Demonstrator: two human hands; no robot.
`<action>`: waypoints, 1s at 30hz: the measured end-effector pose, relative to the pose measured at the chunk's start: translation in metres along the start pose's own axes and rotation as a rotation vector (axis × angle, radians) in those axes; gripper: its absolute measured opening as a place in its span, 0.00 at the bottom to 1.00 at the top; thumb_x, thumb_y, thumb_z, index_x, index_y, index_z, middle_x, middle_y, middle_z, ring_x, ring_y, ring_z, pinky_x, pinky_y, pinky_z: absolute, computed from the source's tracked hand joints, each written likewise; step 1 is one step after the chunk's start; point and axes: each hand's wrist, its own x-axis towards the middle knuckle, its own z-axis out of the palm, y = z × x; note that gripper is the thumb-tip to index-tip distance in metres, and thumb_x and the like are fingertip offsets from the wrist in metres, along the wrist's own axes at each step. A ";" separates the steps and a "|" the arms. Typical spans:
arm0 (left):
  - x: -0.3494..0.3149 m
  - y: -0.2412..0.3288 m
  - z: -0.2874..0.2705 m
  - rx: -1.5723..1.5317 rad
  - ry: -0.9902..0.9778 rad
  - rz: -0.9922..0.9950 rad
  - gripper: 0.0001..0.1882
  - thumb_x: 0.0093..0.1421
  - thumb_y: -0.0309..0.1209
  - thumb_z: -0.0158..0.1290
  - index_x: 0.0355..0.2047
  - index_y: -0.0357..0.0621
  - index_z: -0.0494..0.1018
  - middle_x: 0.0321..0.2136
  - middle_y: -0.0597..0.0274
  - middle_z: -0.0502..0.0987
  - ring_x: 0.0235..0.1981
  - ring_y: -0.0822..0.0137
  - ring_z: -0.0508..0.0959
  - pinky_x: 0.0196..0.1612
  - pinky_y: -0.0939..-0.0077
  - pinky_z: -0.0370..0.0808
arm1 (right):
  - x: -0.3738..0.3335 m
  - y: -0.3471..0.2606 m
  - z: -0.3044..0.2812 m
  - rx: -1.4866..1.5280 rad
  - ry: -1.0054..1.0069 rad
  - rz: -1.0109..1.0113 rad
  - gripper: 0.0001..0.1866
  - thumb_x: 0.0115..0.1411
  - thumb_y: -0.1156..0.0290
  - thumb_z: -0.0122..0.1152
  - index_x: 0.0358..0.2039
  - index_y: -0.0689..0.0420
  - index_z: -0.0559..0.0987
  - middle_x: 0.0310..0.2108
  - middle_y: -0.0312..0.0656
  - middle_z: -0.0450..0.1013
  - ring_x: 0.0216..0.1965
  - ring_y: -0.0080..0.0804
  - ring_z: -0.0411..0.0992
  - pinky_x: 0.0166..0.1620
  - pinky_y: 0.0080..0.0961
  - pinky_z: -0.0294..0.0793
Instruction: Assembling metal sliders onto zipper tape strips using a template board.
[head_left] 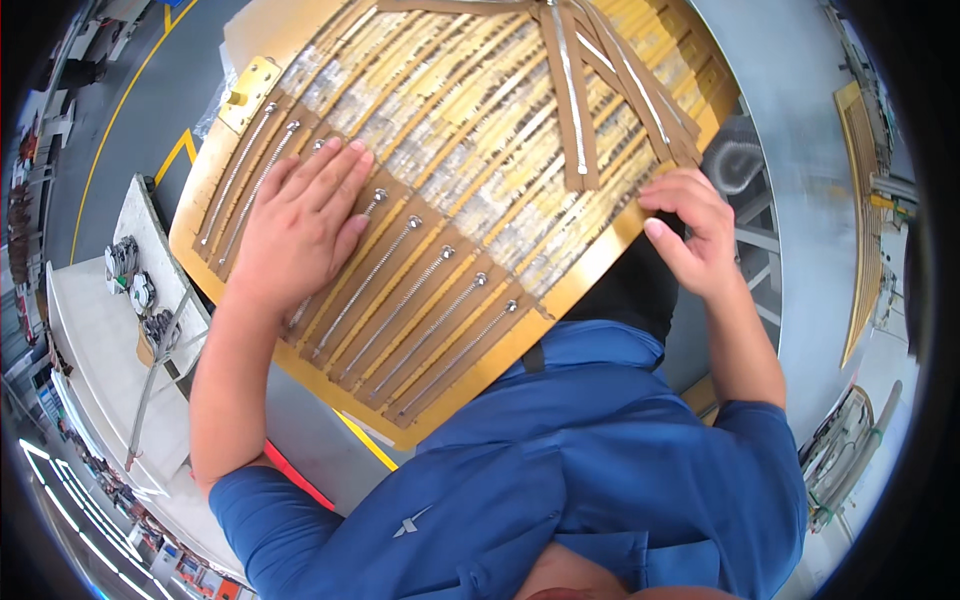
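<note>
A yellow board (535, 320) with slanted slots lies in front of me. Brown zippers (430, 270) with silver teeth and metal sliders lie side by side in its near-left slots. My left hand (305, 215) rests flat on several of these zippers, fingers stretched out, hiding part of them. My right hand (695, 225) is at the board's right edge, its thumb and forefinger apart and bent. Just beyond its fingers are the ends of loose brown zipper strips (635, 85), which lie across the upper part of the board. Whether it touches them I cannot tell.
A yellow metal block with a knob (245, 95) sits at the board's left corner. On the left stands a pale table (90, 320) with several small round parts (142, 290). A grey surface (780, 60) is at the right, with a ribbed yellow panel (860, 220) beyond.
</note>
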 end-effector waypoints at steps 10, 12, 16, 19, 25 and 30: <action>-0.030 0.066 -0.008 -0.175 0.101 0.104 0.29 0.65 0.42 0.62 0.66 0.56 0.75 0.67 0.69 0.74 0.69 0.61 0.71 0.71 0.54 0.62 | -0.018 0.011 0.017 0.014 0.114 -0.024 0.09 0.56 0.71 0.72 0.37 0.58 0.85 0.41 0.43 0.82 0.44 0.42 0.78 0.51 0.36 0.73; -0.030 0.082 -0.003 -0.181 0.080 0.110 0.28 0.64 0.41 0.63 0.65 0.57 0.76 0.66 0.70 0.75 0.68 0.62 0.72 0.70 0.54 0.63 | -0.022 0.013 0.020 0.013 0.127 -0.031 0.09 0.56 0.70 0.72 0.37 0.58 0.85 0.41 0.43 0.81 0.45 0.42 0.77 0.51 0.36 0.73; -0.023 0.092 0.000 -0.121 0.024 0.086 0.28 0.63 0.41 0.64 0.64 0.58 0.77 0.65 0.71 0.76 0.68 0.62 0.72 0.70 0.54 0.64 | -0.022 0.017 0.022 -0.002 0.145 -0.078 0.10 0.56 0.68 0.72 0.37 0.57 0.86 0.41 0.43 0.81 0.44 0.42 0.77 0.51 0.35 0.72; -0.018 0.098 -0.002 -0.068 0.017 0.081 0.28 0.65 0.43 0.63 0.65 0.58 0.76 0.65 0.71 0.75 0.69 0.64 0.71 0.70 0.54 0.64 | -0.020 0.017 0.024 0.016 0.135 -0.079 0.10 0.56 0.67 0.72 0.36 0.57 0.86 0.41 0.42 0.81 0.44 0.42 0.76 0.51 0.35 0.71; -0.003 0.110 -0.014 -0.017 -0.036 0.053 0.29 0.65 0.46 0.62 0.65 0.55 0.76 0.66 0.69 0.75 0.70 0.63 0.71 0.71 0.53 0.63 | -0.022 0.017 0.029 -0.009 0.154 -0.075 0.11 0.56 0.65 0.72 0.36 0.56 0.86 0.41 0.41 0.81 0.45 0.42 0.76 0.54 0.36 0.70; -0.027 0.134 -0.013 -0.201 0.074 0.200 0.30 0.64 0.48 0.63 0.64 0.54 0.76 0.65 0.67 0.75 0.68 0.61 0.72 0.68 0.55 0.64 | -0.026 0.016 0.027 -0.009 0.150 -0.076 0.12 0.57 0.64 0.71 0.38 0.58 0.86 0.43 0.43 0.81 0.47 0.44 0.75 0.55 0.37 0.70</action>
